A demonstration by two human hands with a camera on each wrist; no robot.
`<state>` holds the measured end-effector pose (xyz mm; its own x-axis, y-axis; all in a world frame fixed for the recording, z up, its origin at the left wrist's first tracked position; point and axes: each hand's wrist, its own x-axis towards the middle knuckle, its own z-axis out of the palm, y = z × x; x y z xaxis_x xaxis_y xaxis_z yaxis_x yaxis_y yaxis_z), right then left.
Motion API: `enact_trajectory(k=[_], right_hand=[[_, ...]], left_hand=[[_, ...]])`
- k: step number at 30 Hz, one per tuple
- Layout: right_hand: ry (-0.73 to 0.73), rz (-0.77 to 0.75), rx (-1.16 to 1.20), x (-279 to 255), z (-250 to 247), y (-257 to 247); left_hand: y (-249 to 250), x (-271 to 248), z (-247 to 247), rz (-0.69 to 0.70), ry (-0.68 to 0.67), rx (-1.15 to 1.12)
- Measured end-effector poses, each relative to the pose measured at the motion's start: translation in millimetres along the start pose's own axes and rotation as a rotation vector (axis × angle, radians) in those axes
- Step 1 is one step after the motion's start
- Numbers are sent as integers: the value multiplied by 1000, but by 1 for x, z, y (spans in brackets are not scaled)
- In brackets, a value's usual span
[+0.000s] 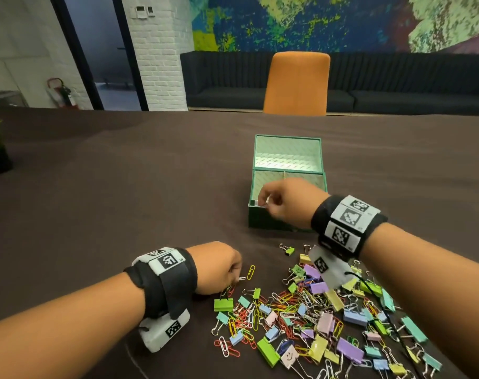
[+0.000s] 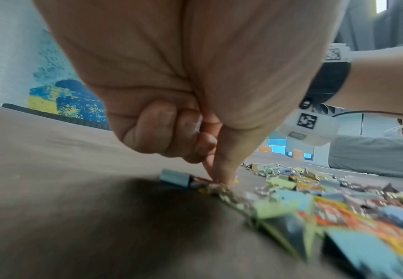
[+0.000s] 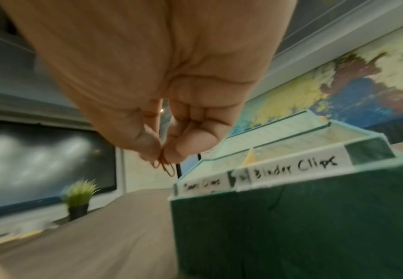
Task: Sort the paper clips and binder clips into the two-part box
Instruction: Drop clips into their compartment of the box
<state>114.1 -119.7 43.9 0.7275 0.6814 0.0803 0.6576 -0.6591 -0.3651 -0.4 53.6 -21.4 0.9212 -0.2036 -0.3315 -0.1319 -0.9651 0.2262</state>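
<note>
Lower left of the head view: the left hand (image 1: 219,266) is down on the brown tablecloth (image 1: 123,187) at the left edge of the heap, fingertips (image 2: 221,177) closed together and pressed onto small clips there; whether one is actually caught, cannot tell. Lower centre to lower right: the mixed heap of coloured wire paper clips and pastel metal binder clips (image 1: 323,318), tangled and overlapping. Centre right: the right hand (image 1: 284,203) is raised over the near-left corner of the open green two-part cardboard box (image 1: 287,225), thumb and forefinger clamped on a thin red wire paper clip (image 3: 165,166). The handwritten labels put paper clips in the left half and binder clips in the right. Judgement: paper clips are light, springy, prone to hooking neighbours, best pinched at one loop end; binder clips are stiffer, better taken by the folded body or wire handles.
</note>
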Motion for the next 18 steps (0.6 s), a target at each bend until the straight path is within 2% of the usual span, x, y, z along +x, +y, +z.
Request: enact_trajectory(k=[2,5,9,14,16,18], right_hand=[[121,74,70,18,-7,11],[226,168,105,39,-6,23],[183,224,95,42,0,35],[215,183,5,13,-7,41],[116,181,-29,-3,-7,38],[-43,173,-76,-17,-4,33]], left_hand=[[3,11,-13,-11,19,-21],[8,38,-51,-43,201,-129],[19,77,-98,-74,422,-183],[39,112,-111,-73,401,-24],[43,119,-107,-83,373,48],[43,121,-103,-79,316,119]])
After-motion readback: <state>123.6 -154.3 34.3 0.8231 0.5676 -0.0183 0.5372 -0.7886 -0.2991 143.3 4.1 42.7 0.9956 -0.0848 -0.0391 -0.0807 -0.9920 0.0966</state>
